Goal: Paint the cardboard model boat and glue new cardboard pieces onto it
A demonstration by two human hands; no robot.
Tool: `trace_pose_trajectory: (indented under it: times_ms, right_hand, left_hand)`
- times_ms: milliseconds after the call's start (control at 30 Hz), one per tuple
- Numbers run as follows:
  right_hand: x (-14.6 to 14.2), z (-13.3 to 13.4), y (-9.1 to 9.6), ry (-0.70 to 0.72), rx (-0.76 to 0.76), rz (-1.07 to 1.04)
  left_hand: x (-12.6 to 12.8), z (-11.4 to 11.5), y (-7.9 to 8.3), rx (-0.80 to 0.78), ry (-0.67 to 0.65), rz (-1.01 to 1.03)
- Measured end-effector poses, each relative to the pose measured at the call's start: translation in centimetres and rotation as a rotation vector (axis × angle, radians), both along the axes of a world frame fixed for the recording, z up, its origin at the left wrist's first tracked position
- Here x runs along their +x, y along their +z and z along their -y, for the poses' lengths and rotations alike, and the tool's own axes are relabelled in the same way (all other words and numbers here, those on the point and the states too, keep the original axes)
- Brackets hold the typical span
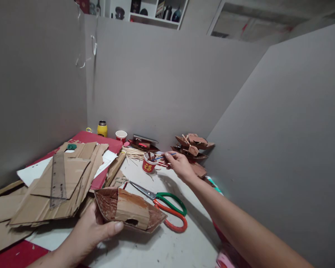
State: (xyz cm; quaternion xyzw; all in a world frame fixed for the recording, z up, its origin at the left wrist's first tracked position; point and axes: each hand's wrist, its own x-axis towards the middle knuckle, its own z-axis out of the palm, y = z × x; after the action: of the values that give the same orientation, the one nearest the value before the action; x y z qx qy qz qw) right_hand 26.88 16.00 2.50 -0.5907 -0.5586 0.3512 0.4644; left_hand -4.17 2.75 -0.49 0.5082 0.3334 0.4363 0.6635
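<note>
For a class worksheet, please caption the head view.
The left hand holds a part-painted cardboard boat while the right hand holds a blue-handled brush at a red cup.

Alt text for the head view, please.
The left hand holds a small, partly brown-painted cardboard boat while the right hand holds a thin blue stick at the mouth of a red paper cup with yellow lettering. Metal scissors with green and orange handles lie beside the boat, and a clear plastic ruler lies on brown cardboard sheets.

The left hand (92,227) and right hand (179,163) are bare, as are both forearms (234,214), the left thumbnail (118,226) rounded.
</note>
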Motion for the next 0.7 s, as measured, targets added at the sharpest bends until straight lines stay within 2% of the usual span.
trace_pose_trajectory:
  times_ms: [233, 500, 700]
  right_hand:
    - [-0.6, -0.3, -0.5, 0.065, -0.088, -0.026]
    - [1.1, 0.5, -0.1, -0.119, 0.084, -0.201]
    - [1.0, 3.5, 1.0, -0.157, 0.203, -0.409]
  left_hand:
    - [0.0, 0.0, -0.2, -0.013, -0.004, -0.009]
    - [0.2, 0.3, 0.3, -0.028, 0.0, 0.016]
    - [0.2, 0.1, 0.1, -0.012, 0.03, 0.003]
